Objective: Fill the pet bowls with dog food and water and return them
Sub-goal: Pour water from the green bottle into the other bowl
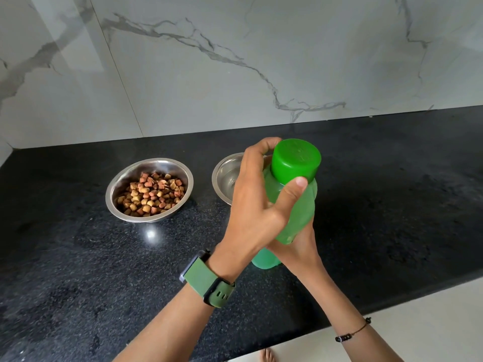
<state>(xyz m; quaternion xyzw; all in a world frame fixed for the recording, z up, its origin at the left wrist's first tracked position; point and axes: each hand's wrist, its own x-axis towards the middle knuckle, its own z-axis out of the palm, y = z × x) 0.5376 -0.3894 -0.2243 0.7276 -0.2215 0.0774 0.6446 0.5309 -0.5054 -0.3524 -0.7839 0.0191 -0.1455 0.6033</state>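
A steel bowl (117, 184) holding brown dog kibble (151, 194) sits on the black counter (78, 270) at centre left. A second steel bowl (224, 173) stands to its right, partly hidden behind my hands; whether it holds water is unclear. I hold a green plastic bottle (298, 218) above the counter in front of that bowl. My left hand (258, 202) wraps the bottle's neck, thumb and fingers on the green cap (296, 159). My right hand (300, 246) grips the bottle's lower body from below.
A marble-patterned wall (235, 61) backs the counter. The counter's front edge (392, 301) runs diagonally at lower right, with pale floor and my bare toes (268, 356) beyond it. A green watch (206, 280) is on my left wrist.
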